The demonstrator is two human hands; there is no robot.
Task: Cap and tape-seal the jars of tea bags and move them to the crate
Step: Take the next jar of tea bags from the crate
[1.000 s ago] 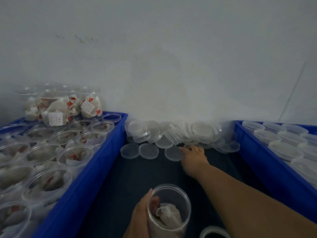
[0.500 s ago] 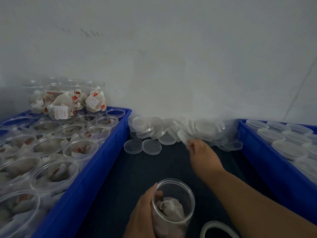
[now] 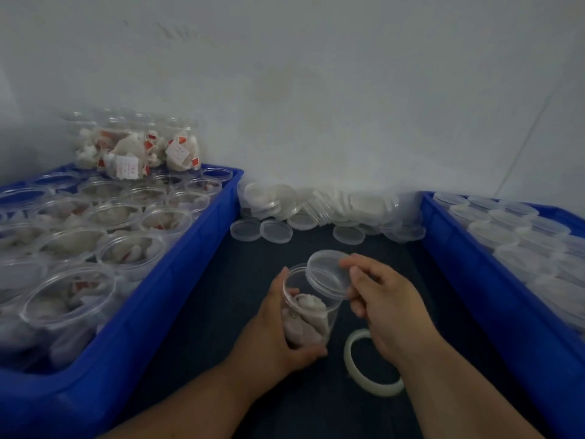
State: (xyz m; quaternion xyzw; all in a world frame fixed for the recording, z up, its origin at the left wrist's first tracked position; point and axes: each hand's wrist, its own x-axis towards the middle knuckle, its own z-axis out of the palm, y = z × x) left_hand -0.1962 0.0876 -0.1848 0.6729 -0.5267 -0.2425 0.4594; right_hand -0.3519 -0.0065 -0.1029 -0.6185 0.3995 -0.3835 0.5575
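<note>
Toward the front middle of the surface [image 3: 215, 318], my left grip [image 3: 272, 340] wraps the jar [image 3: 308, 312] of tea bags, and my right grip [image 3: 386, 299] pinches a lid [image 3: 329, 274] tilted over its mouth. Pressed down crooked, I judge, the lid could catch on one side only or spring off. The tape roll [image 3: 354, 372] lies by my right wrist and the lid pile [image 3: 316, 204] lines the far edge. The left crate [image 3: 190, 258] holds open jars. The way to the right crate [image 3: 459, 248] of capped ones looks unblocked.

A clear jar [image 3: 308, 312] of tea bags leans slightly, mouth open. A clear round lid [image 3: 329, 274] tilts over its rim. A tape roll [image 3: 350, 356] lies flat just beside.
</note>
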